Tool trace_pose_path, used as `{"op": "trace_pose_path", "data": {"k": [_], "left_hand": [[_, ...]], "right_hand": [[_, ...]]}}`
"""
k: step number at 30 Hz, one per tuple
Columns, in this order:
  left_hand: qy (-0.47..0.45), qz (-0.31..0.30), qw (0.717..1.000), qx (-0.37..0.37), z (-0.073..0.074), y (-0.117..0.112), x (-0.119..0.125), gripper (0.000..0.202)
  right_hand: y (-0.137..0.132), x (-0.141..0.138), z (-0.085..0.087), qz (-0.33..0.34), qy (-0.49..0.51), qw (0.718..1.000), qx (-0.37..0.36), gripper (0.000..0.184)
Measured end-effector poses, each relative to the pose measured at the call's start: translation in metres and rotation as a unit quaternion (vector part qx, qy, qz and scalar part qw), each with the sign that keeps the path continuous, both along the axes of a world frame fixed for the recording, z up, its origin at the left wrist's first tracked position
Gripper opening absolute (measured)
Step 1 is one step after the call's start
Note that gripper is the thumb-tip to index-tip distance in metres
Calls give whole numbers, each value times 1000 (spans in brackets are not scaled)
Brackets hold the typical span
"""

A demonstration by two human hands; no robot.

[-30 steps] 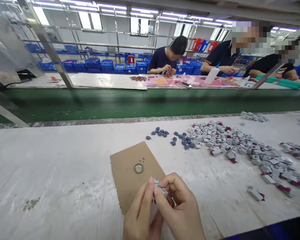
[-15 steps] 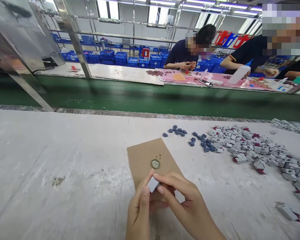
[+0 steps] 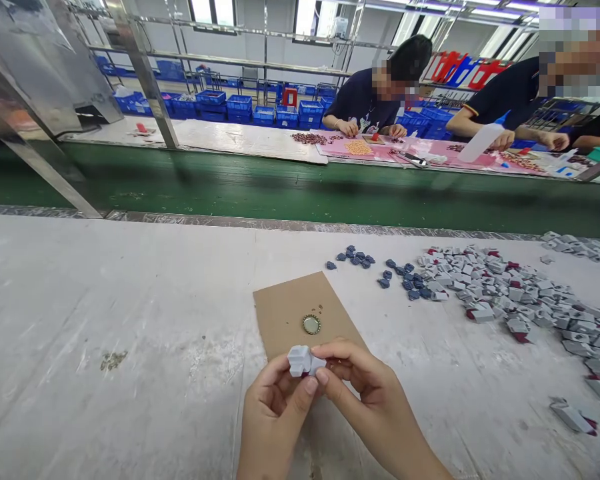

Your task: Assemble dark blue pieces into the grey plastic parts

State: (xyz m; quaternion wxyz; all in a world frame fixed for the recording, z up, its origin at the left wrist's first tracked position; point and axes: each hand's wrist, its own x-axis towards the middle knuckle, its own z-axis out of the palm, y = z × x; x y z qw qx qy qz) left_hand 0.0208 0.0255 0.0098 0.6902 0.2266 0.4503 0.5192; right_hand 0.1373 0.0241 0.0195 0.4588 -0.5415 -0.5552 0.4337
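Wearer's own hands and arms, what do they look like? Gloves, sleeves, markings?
Bare, ungloved left hand and bare, ungloved right hand, each with slim fingers. No rings, watch, bracelet, cables or markings can be made out on either. No sleeve shows: the wrists and the visible part of the right forearm are bare down to the picture's edge.

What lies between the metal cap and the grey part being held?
In the head view, only bare cardboard shows between the metal cap and the grey part.
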Motion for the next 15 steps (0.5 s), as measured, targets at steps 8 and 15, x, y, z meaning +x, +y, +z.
{"op": "trace_pose_path", "data": {"k": [8,15], "left_hand": [[56,8,998,-22,1,5,-7,24],[80,36,996,-23,4,2,-11,31]], "right_hand": [[15,30,-5,-65,-92,994,14,29],[108,111,-23,-117,-489,856,121,36]]}}
